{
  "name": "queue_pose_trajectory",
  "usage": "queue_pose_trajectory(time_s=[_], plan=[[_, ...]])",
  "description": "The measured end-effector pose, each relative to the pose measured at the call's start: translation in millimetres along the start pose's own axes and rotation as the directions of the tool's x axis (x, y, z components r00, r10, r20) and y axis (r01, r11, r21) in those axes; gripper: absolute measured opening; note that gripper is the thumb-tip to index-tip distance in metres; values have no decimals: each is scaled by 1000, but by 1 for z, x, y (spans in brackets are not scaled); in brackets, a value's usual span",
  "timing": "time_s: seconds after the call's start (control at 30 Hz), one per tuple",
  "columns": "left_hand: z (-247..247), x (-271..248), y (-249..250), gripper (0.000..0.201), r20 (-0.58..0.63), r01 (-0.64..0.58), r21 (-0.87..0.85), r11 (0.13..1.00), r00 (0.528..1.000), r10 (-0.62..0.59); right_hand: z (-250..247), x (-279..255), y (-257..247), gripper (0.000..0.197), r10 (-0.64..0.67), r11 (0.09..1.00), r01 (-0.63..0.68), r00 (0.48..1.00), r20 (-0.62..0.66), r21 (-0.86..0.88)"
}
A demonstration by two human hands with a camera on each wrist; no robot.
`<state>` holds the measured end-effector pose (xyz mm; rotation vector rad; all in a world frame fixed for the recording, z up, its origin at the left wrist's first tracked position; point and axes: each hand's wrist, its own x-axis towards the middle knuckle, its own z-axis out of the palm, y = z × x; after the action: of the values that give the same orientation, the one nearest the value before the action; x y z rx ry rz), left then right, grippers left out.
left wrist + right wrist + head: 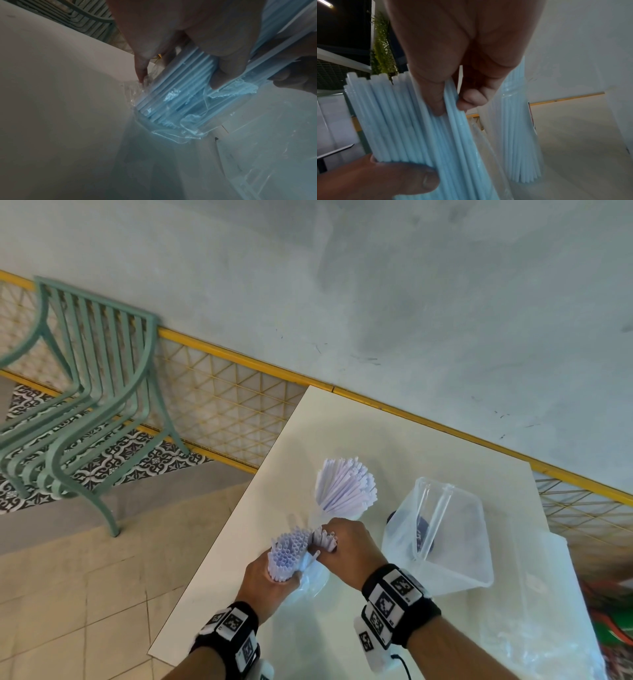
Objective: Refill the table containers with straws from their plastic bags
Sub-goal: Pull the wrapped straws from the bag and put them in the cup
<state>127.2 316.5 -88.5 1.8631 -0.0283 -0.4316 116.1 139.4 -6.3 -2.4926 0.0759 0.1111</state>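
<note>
My left hand (269, 577) grips a thick upright bundle of pale blue straws (287, 554) over the white table (342, 422). The bundle's lower end sits in its clear plastic bag (171, 129). My right hand (342, 546) pinches a small bunch of straws (452, 102) at the bundle's right side, between thumb and fingers. Just beyond the hands stands a clear round container (346, 491) packed with straws that fan out at the top; the same container (518, 135) shows in the right wrist view.
A clear rectangular tub (455, 546) lies tilted to the right of the hands with a couple of clear straws in it. Crumpled clear plastic (548, 594) covers the table's right end. A green metal chair (85, 392) stands left of the table.
</note>
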Motion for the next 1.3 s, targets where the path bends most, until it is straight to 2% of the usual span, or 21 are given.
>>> queue_pose_trajectory(time_s=[0.13,0.3,0.53,0.73,0.87,1.07,1.2,1.3], plan=[[0,0,1,31,11,2,-14,1000,1000,-2,-10,-1,-4,37,0,995,2,1000,-15,102],[-1,-2,3,31,23,21,-37,999,1000,-20,-19,-1,-8,30,-16,980,25,999,-49,197],[-2,-3,6,34,18,14,-33,999,1000,-14,-35,0,-19,31,-50,986,59,997,-58,155],[0,-3,6,31,15,30,-35,999,999,-29,-75,6,-36,26,-74,984,88,992,-98,154],[0,-3,7,28,12,33,-46,998,999,-32,-115,8,-50,16,-76,980,104,983,-169,168],[0,-3,6,31,-2,39,-35,999,999,-40,-158,21,-53,17,-44,986,94,942,-332,137],[0,-3,6,29,-1,47,-18,999,999,-47,-153,37,-39,22,-13,995,48,923,-384,83],[0,-4,10,27,-1,44,-30,999,999,-44,-129,51,-21,24,56,998,-47,951,-305,36]])
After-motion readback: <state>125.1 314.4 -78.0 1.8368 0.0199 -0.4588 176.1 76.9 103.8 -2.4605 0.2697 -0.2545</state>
